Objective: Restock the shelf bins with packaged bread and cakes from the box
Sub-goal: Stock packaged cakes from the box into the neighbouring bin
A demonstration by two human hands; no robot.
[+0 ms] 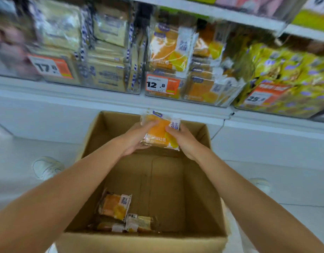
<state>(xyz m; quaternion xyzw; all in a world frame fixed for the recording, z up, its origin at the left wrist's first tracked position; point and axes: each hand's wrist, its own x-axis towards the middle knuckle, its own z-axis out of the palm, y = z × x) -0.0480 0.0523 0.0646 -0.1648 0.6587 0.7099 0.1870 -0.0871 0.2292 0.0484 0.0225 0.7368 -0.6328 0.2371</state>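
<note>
Both hands hold one orange-and-white bread packet (160, 132) above the far end of an open cardboard box (144, 241). My left hand (137, 137) grips its left side and my right hand (183, 141) its right side. Three more packets of the same kind (115, 207) lie at the bottom of the box, near its front left corner. Straight ahead, above the box, a clear shelf bin (186, 70) with a 12.8 price tag holds matching orange packets.
Left of that bin, a clear bin (95, 52) holds pale yellow packets behind a 17.8 tag. To the right, a bin (285, 77) of yellow wrapped cakes carries a 25 tag. White shelf ledge (66, 95) below the bins. White shoes (47, 168) on the floor.
</note>
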